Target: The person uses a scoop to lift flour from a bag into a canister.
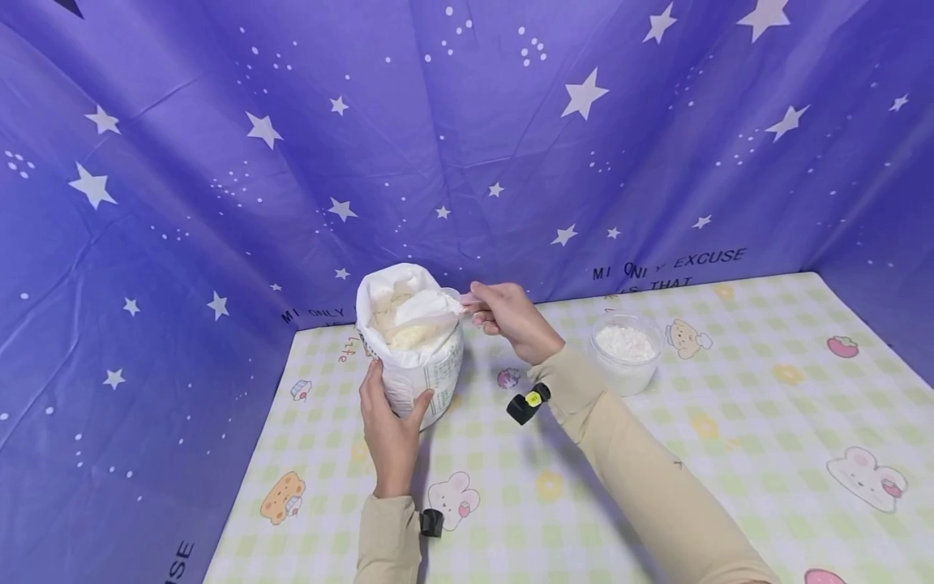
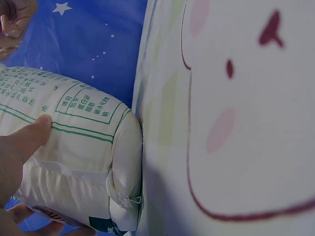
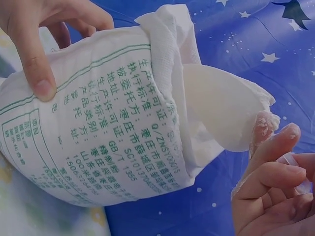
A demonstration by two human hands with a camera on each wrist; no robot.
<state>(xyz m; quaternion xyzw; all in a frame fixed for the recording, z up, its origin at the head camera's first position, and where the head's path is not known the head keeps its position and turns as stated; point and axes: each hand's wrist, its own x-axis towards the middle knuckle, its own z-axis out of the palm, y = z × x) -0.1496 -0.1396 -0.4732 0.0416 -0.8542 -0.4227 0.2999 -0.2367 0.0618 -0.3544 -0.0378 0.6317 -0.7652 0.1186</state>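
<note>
A white cloth flour bag [image 1: 430, 377] with green print stands on the table, its top folded open and pale powder showing inside. My left hand [image 1: 392, 442] grips its near side, thumb on the printed face [image 2: 78, 132] and fingers round the other side. My right hand [image 1: 520, 326] pinches the pale pink handle of a scoop [image 3: 216, 105] at the bag's right rim. White powder lies heaped in the scoop's bowl over the bag's mouth. Powder dusts the right fingertips [image 3: 266, 125] in the right wrist view.
A clear round tub [image 1: 627, 377] of white powder stands right of the bag, beyond my right forearm. The table [image 1: 547, 527] has a green checked cloth with cartoon prints. A blue starry curtain [image 1: 474, 162] hangs close behind the bag.
</note>
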